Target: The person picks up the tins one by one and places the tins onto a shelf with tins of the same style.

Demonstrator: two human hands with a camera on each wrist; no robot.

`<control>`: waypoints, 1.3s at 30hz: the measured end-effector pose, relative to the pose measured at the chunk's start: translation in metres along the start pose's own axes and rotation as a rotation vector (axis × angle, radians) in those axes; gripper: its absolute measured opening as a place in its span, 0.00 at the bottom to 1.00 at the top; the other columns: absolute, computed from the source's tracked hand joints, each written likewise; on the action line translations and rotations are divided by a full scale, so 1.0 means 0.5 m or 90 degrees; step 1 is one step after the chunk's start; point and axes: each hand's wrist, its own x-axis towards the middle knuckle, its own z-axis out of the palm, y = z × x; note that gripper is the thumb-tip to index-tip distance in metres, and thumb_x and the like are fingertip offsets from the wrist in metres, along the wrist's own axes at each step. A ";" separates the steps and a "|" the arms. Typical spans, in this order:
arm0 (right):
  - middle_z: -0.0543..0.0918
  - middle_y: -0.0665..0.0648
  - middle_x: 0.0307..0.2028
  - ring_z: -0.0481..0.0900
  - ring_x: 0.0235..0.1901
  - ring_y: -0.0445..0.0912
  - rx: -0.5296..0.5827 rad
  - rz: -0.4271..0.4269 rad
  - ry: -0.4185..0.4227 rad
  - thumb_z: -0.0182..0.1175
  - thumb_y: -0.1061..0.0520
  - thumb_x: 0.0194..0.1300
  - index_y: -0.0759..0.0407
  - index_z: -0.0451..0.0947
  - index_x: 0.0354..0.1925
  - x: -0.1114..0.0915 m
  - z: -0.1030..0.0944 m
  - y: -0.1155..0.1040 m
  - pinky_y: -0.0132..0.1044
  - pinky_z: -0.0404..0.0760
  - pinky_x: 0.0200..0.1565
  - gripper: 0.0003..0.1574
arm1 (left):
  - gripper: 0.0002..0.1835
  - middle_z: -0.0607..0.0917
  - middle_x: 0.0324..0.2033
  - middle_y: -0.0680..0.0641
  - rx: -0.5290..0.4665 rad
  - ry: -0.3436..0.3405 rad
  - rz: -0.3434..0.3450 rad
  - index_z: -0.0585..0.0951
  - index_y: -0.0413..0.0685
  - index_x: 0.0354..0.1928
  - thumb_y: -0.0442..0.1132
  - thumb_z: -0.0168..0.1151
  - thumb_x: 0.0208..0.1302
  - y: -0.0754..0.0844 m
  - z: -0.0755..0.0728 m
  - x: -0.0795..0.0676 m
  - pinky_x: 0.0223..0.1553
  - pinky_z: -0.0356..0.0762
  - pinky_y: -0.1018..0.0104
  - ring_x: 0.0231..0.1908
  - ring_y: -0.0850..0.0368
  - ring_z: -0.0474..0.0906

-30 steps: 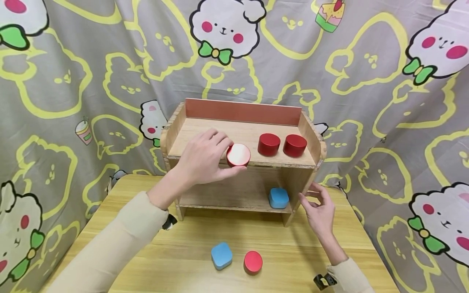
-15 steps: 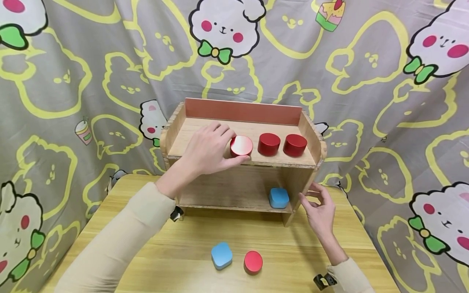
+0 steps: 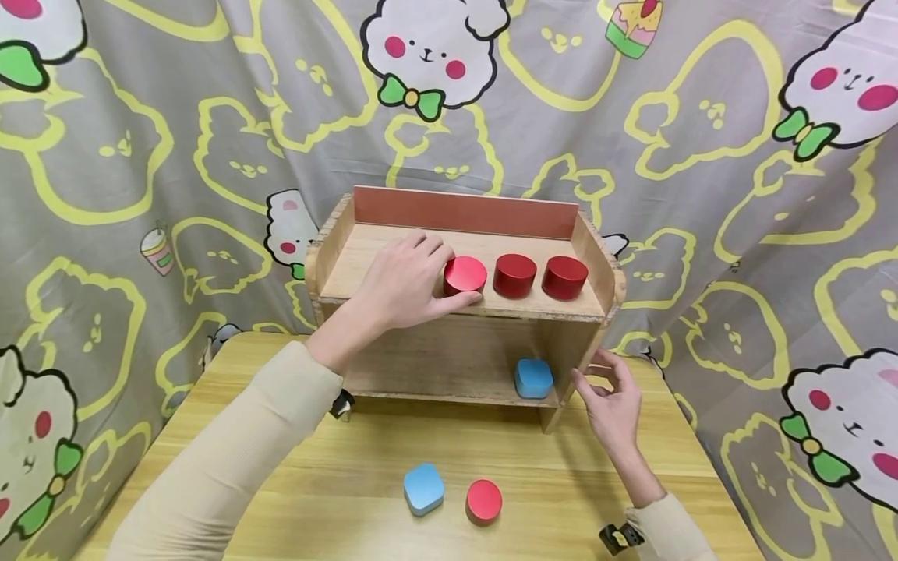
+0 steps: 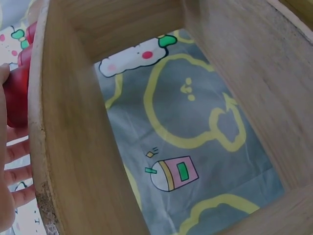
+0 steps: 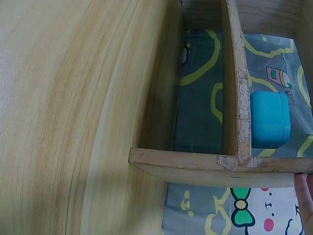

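Note:
My left hand (image 3: 403,284) holds a round red tin (image 3: 466,274) between thumb and fingers at the front of the upper shelf of a small wooden rack (image 3: 491,243). In the left wrist view the red tin (image 4: 18,95) and part of the hand show beyond the shelf board. Two more round red tins (image 3: 515,276) (image 3: 565,278) stand to its right. My right hand (image 3: 616,405) touches the outside of the rack's right side panel, its fingers loosely bent. A blue square tin (image 3: 534,378) sits on the lower shelf near that panel.
On the wooden table (image 3: 337,499) in front of the rack lie a blue square tin (image 3: 424,488) and a round red tin (image 3: 484,501), side by side. A patterned curtain (image 3: 231,156) hangs close behind the rack and along both sides.
My left hand has moved slightly right and back with the red tin, which has gone from tilted over the shelf's front edge to upright in line with the other two. The right hand stays put.

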 end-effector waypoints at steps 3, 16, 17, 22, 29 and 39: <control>0.84 0.38 0.42 0.85 0.38 0.29 -0.001 -0.001 0.000 0.69 0.77 0.60 0.71 0.80 0.57 0.001 0.001 -0.001 0.19 0.83 0.31 0.27 | 0.33 0.85 0.40 0.46 0.001 -0.014 -0.008 0.82 0.47 0.41 0.73 0.62 0.63 0.000 0.001 0.003 0.43 0.83 0.57 0.44 0.50 0.79; 0.84 0.38 0.42 0.85 0.38 0.29 0.004 -0.002 -0.001 0.69 0.77 0.60 0.72 0.80 0.57 0.001 0.002 -0.001 0.19 0.83 0.31 0.26 | 0.35 0.85 0.44 0.45 0.028 -0.082 -0.037 0.83 0.48 0.44 0.75 0.56 0.67 0.001 0.005 0.014 0.47 0.82 0.55 0.48 0.49 0.79; 0.84 0.38 0.42 0.85 0.38 0.29 0.004 -0.001 0.000 0.69 0.77 0.59 0.72 0.80 0.57 0.001 0.002 -0.002 0.19 0.83 0.31 0.26 | 0.35 0.85 0.44 0.45 0.028 -0.087 -0.039 0.83 0.48 0.45 0.74 0.56 0.68 0.001 0.005 0.015 0.46 0.82 0.54 0.47 0.49 0.79; 0.84 0.37 0.42 0.84 0.38 0.29 -0.001 0.000 0.003 0.69 0.77 0.59 0.72 0.80 0.57 0.002 0.002 -0.002 0.18 0.82 0.31 0.27 | 0.34 0.85 0.44 0.45 0.029 -0.102 -0.046 0.82 0.48 0.45 0.74 0.54 0.69 -0.001 0.008 0.017 0.47 0.81 0.54 0.47 0.48 0.79; 0.84 0.37 0.42 0.84 0.38 0.29 -0.001 -0.003 0.002 0.69 0.77 0.59 0.73 0.80 0.57 0.002 0.001 -0.001 0.18 0.82 0.31 0.27 | 0.34 0.85 0.45 0.45 0.033 -0.116 -0.049 0.81 0.48 0.46 0.73 0.53 0.70 -0.005 0.013 0.023 0.47 0.81 0.53 0.48 0.48 0.79; 0.84 0.37 0.43 0.84 0.38 0.29 -0.003 -0.009 0.000 0.68 0.77 0.60 0.72 0.80 0.57 0.001 0.001 0.002 0.19 0.83 0.31 0.26 | 0.33 0.85 0.48 0.44 0.026 -0.125 -0.053 0.81 0.48 0.49 0.72 0.54 0.71 -0.006 0.016 0.030 0.49 0.81 0.53 0.49 0.48 0.79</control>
